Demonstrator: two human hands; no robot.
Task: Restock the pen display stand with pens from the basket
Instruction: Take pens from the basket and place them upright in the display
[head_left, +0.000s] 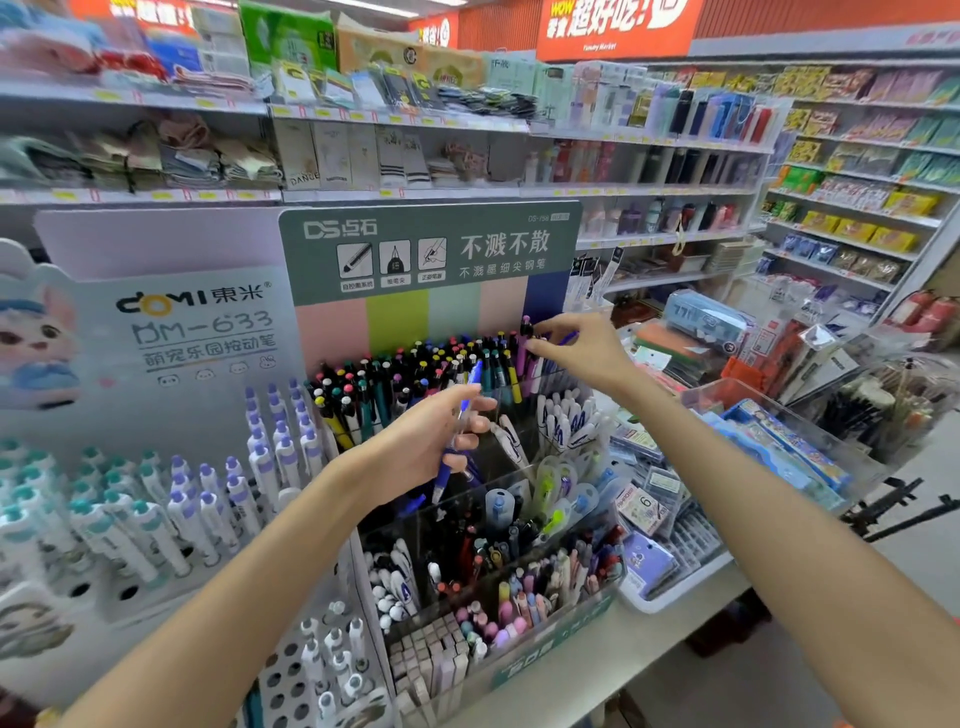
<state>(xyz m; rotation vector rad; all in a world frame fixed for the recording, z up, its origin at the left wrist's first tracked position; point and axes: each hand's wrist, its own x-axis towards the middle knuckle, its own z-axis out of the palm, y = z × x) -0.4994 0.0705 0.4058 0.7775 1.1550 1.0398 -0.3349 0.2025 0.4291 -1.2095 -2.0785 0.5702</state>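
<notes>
Blue pens (457, 441) gripped in left hand (426, 447) fingers | right hand (576, 348) pinching pen (558, 340)

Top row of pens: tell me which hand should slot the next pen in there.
Right. The right hand is already at the top row, pinching a pen; the left hand sits lower, holding blue pens.

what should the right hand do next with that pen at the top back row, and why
Probably lower the purple pen into the back row and let go. The right hand pinches it at the far right end of the display stand, and the left hand holds blue pens waiting.
</notes>
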